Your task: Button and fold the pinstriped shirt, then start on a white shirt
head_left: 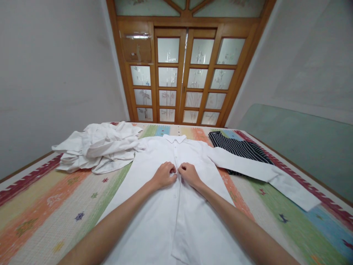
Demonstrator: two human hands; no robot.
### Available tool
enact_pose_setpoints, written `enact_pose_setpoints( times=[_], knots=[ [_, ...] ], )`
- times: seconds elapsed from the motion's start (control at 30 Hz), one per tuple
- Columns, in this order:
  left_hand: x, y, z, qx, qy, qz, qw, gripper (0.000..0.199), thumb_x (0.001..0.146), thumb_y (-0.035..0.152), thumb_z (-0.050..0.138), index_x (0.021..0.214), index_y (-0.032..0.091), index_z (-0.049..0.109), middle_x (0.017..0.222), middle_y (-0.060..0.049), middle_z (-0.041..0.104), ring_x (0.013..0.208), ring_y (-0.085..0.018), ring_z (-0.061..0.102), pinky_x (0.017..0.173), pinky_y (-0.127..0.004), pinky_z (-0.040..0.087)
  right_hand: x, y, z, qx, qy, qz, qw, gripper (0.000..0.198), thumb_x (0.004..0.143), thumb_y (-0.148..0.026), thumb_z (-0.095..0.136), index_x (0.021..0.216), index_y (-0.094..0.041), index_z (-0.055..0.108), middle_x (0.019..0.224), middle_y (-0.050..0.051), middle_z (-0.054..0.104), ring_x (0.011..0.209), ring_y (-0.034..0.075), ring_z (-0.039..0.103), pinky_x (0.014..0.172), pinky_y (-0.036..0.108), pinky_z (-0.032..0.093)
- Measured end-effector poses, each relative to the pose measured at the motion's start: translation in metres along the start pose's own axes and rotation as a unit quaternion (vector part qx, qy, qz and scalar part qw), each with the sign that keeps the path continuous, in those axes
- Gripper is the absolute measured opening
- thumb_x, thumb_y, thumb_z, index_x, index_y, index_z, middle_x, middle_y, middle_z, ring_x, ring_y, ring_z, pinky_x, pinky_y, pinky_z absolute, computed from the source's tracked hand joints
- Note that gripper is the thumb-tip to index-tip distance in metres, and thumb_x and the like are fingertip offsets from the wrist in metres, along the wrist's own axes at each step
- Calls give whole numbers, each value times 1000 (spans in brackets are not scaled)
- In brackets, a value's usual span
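A white button-up shirt (198, 217) lies front up on the bed, its collar pointing away from me. Both hands meet at the front placket, around mid-chest. With fingers curled into a pinch, my left hand (165, 175) grips the left edge of the placket. My right hand (189, 173) is closed the same way on the opposite edge, a small gap from the left. Whatever button lies between the fingertips is hidden. Below the hands the placket hangs partly apart. One sleeve (245, 165) stretches out to the right; the other runs toward the white pile at left.
A crumpled heap of white clothes (102, 145) sits at the far left. Folded black-and-white striped fabric (239, 147) lies partly under the right sleeve. The bed's cover (44, 217) has coloured stripes. Beyond are wooden glass-paned doors (182, 73); a pale green headboard-like panel (298, 136) stands at right.
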State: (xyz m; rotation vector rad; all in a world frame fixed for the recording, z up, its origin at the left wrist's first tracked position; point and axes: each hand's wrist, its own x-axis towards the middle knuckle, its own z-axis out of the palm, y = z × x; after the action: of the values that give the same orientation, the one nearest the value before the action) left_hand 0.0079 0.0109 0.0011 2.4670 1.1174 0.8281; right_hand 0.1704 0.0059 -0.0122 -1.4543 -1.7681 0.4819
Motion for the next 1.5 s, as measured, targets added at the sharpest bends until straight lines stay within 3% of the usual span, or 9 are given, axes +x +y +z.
enact_pose_setpoints(
  times=[0.33,0.6,0.9,1.13,1.5],
  knots=[
    [0,-3,0,-81,-13,-32,996,5,70,16,57,74,19,59,74,-1,62,75,-17,58,74,-30,45,4,7,-14,76,-99,-5,992,14,68,-19,49,55,-17,54,53,-5,51,57,12,47,57,21,35],
    [1,-2,-5,-111,-25,-44,993,8,76,20,55,78,18,62,77,-2,63,75,-16,58,71,-27,45,2,2,-23,102,-129,4,986,13,67,-19,51,62,-16,63,60,-2,61,62,15,53,61,22,39],
    [8,6,-15,-134,-40,-110,984,9,76,20,55,76,17,63,68,0,64,67,-14,59,64,-24,44,4,5,-26,138,-155,24,978,13,68,-22,57,67,-15,68,66,0,66,66,16,57,66,23,43],
    [5,17,-21,-255,-110,-266,923,9,79,17,52,78,15,61,43,8,47,31,-7,39,36,-18,29,4,8,-25,158,-157,30,974,14,67,-25,57,65,-15,67,63,-1,64,64,15,56,67,24,42],
    [5,15,-20,-322,-119,-286,895,11,78,13,54,69,13,60,37,6,51,26,-7,43,31,-15,28,7,8,-28,173,-162,48,970,15,67,-27,58,65,-15,68,60,-1,62,62,15,53,62,23,41]
  ],
)
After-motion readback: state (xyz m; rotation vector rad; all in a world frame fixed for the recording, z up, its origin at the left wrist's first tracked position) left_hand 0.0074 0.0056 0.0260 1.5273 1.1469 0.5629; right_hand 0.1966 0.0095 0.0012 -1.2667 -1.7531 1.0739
